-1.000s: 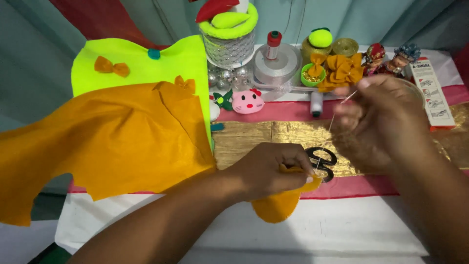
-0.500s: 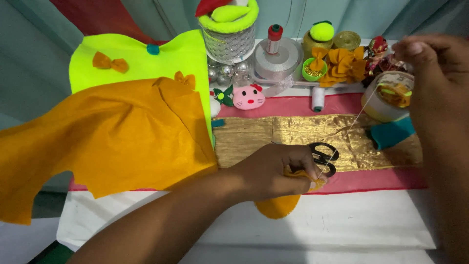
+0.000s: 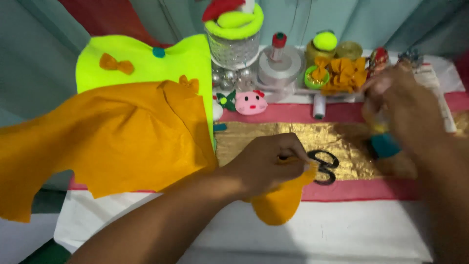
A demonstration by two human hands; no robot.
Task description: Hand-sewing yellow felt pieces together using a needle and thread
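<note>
My left hand (image 3: 266,164) is curled down onto a small orange felt piece (image 3: 278,203), fingers pinching its upper edge so it stays flat and does not slide. That piece lies at the near edge of the gold cloth strip (image 3: 342,142), its rounded end hanging off the strip onto the white cover below. Black scissors (image 3: 323,167) lie on the gold strip touching the tips of my left fingers, handles toward me.

My right hand (image 3: 408,110) is raised over the far right end of the gold strip. It is blurred; the fingers look bunched as if holding something fine, but I cannot tell what, or how firmly. Something teal (image 3: 386,145) shows under it on the strip.

Left of the gold strip, a big orange felt sheet (image 3: 107,142) drapes over the table edge, pushed aside to leave the strip free as a working patch. It overlaps a neon yellow felt sheet (image 3: 146,61) behind it, which carries small orange bows.

Beyond the gold strip, in a row at the back: a pink cat-face ornament (image 3: 250,102), a white thread spool (image 3: 318,105) standing upright, a tape roll (image 3: 277,68), a heap of orange bows (image 3: 344,73).
</note>
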